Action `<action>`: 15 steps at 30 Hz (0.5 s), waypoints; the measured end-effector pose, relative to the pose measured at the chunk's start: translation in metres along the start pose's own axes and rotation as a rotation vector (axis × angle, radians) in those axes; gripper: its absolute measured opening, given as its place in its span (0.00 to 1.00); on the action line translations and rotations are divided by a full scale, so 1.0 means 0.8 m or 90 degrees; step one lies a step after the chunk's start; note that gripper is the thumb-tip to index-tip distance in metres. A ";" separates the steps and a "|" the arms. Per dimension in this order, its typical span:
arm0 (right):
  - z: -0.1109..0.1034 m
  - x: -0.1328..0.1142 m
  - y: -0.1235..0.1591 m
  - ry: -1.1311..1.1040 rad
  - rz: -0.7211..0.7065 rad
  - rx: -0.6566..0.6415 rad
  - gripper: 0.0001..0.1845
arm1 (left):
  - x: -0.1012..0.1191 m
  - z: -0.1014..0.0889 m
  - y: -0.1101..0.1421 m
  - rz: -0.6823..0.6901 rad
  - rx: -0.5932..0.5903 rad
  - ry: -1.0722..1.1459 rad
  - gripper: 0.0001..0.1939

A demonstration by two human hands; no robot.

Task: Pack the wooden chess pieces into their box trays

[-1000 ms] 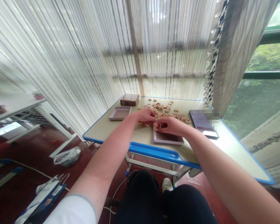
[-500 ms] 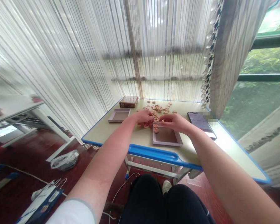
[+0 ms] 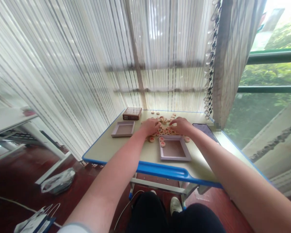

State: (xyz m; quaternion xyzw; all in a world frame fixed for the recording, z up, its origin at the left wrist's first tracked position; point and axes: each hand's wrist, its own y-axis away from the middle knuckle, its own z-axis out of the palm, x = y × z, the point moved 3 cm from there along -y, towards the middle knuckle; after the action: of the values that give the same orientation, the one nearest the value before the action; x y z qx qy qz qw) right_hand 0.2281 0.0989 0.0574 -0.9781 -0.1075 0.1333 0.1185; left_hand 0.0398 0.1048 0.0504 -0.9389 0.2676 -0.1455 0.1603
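Observation:
Round wooden Chinese chess pieces [image 3: 164, 131] lie in a loose pile on the table, several with red characters. My left hand [image 3: 151, 126] is at the left edge of the pile, fingers bent down among the pieces. Across from it, my right hand [image 3: 181, 125] reaches over the right side, thumb and fingers apart with nothing seen between them. Just in front stands a shallow open box tray [image 3: 176, 158], with two red-marked pieces [image 3: 162, 144] in its left far corner. Single pieces rest outside it, one at its left [image 3: 151, 139] and one at its right [image 3: 187, 139].
A second shallow tray [image 3: 116, 134] sits on the table [image 3: 99, 149] at the left, with a brown box [image 3: 132, 113] behind it. A phone [image 3: 205, 131] lies at the right. String curtains hang behind the table's far edge. Bags are on the floor at left.
Both hands have moved from the tray's far edge out to the sides of the pile, farther apart. A piece now shows beside the tray's right far corner. The view has tilted slightly.

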 end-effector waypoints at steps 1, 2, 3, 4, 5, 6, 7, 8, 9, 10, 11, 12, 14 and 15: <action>-0.003 -0.003 -0.017 0.026 0.001 -0.015 0.16 | 0.000 0.002 0.000 0.000 -0.013 -0.016 0.19; -0.005 -0.007 -0.034 0.035 -0.001 -0.036 0.17 | -0.001 0.003 0.000 -0.007 -0.013 -0.035 0.20; -0.005 -0.010 -0.052 0.036 0.008 -0.069 0.18 | -0.001 0.003 0.000 -0.004 -0.004 -0.044 0.19; -0.004 -0.013 -0.068 0.035 0.022 -0.100 0.19 | -0.002 0.002 0.000 0.004 -0.001 -0.048 0.18; -0.002 -0.016 -0.083 0.036 0.016 -0.117 0.20 | -0.003 0.002 0.000 -0.004 0.000 -0.049 0.18; 0.001 -0.018 -0.096 0.038 0.012 -0.122 0.21 | -0.006 0.003 -0.001 -0.014 -0.001 -0.050 0.16; 0.006 -0.019 -0.107 0.040 0.008 -0.130 0.21 | -0.008 0.003 -0.002 -0.023 -0.004 -0.050 0.15; 0.012 -0.020 -0.115 0.039 0.000 -0.137 0.21 | -0.011 0.004 -0.003 -0.031 -0.006 -0.050 0.14; 0.019 -0.019 -0.120 0.036 -0.008 -0.143 0.21 | -0.013 0.006 -0.005 -0.036 -0.008 -0.048 0.13; 0.025 -0.017 -0.124 0.032 -0.017 -0.147 0.21 | -0.016 0.008 -0.008 -0.038 -0.006 -0.042 0.13; 0.032 -0.014 -0.127 0.028 -0.024 -0.150 0.20 | -0.018 0.010 -0.010 -0.037 0.001 -0.031 0.13; 0.037 -0.011 -0.128 0.024 -0.028 -0.150 0.19 | -0.020 0.011 -0.013 -0.036 0.015 -0.014 0.13; 0.045 -0.004 -0.129 0.019 -0.026 -0.145 0.17 | -0.024 0.014 -0.018 -0.040 0.050 0.024 0.15; 0.047 0.000 -0.130 0.018 -0.021 -0.142 0.16 | -0.025 0.015 -0.020 -0.043 0.069 0.041 0.15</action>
State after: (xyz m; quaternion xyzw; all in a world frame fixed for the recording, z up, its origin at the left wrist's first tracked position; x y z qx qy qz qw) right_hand 0.1988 0.2051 0.0488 -0.9851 -0.1360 0.1048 0.0127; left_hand 0.0349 0.1314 0.0421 -0.9323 0.2324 -0.1950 0.1968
